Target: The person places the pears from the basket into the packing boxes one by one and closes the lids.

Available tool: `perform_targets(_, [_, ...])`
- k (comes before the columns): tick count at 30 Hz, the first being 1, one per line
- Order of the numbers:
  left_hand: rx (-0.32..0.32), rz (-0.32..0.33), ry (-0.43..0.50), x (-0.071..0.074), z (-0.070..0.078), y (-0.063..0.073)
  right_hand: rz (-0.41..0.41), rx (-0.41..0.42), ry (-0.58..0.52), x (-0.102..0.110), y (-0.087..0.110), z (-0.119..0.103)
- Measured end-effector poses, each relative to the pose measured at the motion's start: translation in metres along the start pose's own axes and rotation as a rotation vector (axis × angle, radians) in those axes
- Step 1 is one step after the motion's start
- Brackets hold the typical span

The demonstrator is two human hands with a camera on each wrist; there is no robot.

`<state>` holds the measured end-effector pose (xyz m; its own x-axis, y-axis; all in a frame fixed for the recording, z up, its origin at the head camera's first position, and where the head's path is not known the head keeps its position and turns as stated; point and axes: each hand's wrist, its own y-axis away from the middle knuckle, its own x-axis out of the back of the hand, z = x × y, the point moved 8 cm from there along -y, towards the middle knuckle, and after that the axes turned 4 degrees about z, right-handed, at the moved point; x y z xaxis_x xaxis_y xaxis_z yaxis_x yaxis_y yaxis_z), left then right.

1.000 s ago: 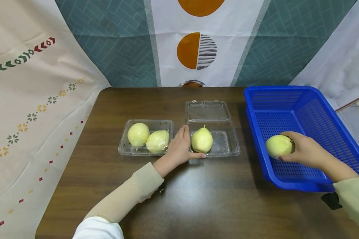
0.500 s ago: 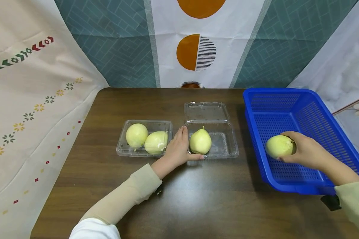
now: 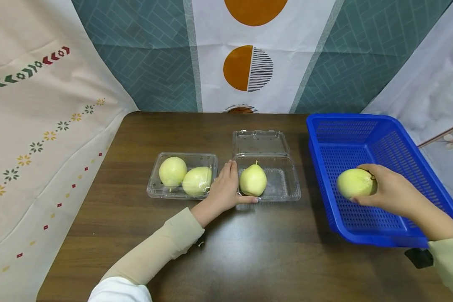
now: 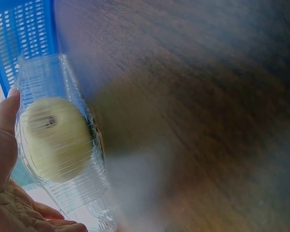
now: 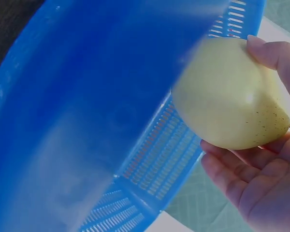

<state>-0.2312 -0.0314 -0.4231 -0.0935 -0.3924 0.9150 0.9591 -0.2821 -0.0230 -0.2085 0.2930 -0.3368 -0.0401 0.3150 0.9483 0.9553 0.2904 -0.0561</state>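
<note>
My right hand [image 3: 390, 188] grips a pale yellow-green pear [image 3: 356, 183] inside the blue basket, thumb on one side and fingers on the other. In the right wrist view that pear [image 5: 232, 94] has its stem toward the palm. My left hand [image 3: 222, 186] rests against the left side of an open clear plastic clamshell box [image 3: 281, 178], fingers straight and thumb along the front edge. One pear [image 3: 253, 180] stands stem up in the left part of this box, and its lid [image 3: 260, 142] lies back. The left wrist view shows the same pear [image 4: 58, 140] through the clear wall.
Left of my left hand, a closed clear plastic box [image 3: 154, 191] holds two pears. The blue perforated basket [image 3: 324, 201] stands on the right of the brown wooden table [image 3: 249, 251]. Patterned cloths [image 3: 154, 63] hang behind and at the sides.
The pear in my right hand has shifted slightly right and up over the basket floor. My left hand keeps its place at the open box. The head view tilts slightly.
</note>
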Motion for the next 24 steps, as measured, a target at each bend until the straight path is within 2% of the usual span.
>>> perform_targets(11, [-0.005, 0.01, -0.014, 0.0, 0.0, 0.001, 0.032, 0.022, 0.001, 0.009, 0.001, -0.012])
perform_targets(18, [-0.008, 0.008, -0.017, -0.001, -0.001, 0.001, 0.019, 0.021, 0.001, 0.011, 0.001, -0.024])
perform_targets(24, [-0.021, 0.025, -0.011, 0.0, 0.001, 0.002, 0.042, 0.032, 0.003, 0.016, 0.001, -0.036])
